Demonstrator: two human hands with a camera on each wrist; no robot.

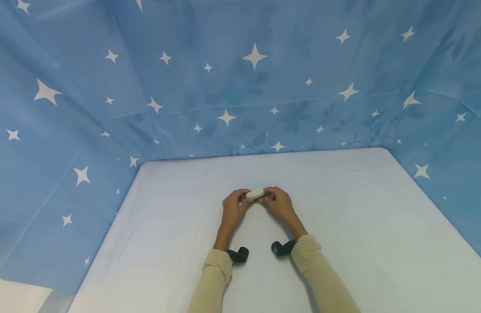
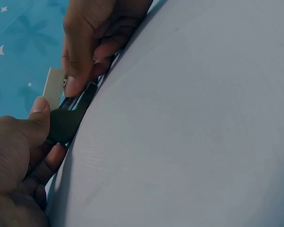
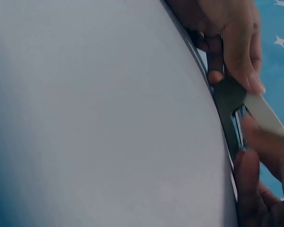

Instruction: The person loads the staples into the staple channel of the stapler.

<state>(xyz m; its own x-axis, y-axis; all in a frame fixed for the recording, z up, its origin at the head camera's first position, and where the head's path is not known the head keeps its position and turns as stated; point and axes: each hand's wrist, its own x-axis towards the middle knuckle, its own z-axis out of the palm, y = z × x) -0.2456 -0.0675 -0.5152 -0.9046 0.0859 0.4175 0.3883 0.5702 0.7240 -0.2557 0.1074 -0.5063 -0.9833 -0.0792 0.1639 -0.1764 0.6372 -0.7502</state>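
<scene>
A small stapler (image 1: 255, 194) is held between both hands just over the middle of the white table. Its cream top (image 2: 53, 90) stands raised at an angle from a dark green base (image 3: 228, 94), and shiny metal (image 3: 239, 125) shows between the two. My left hand (image 1: 233, 209) grips one end, thumb against the cream top and fingers below. At the other end my right hand (image 1: 280, 204) pinches the stapler, its thumb by the metal part. Fingers hide some of the stapler in both wrist views.
The white tabletop (image 1: 178, 217) spreads around the hands. Blue cloth with white stars (image 1: 225, 87) hangs behind the table and at both sides. A black wrist camera sits on the left wrist (image 1: 238, 255), and another on the right (image 1: 282, 248).
</scene>
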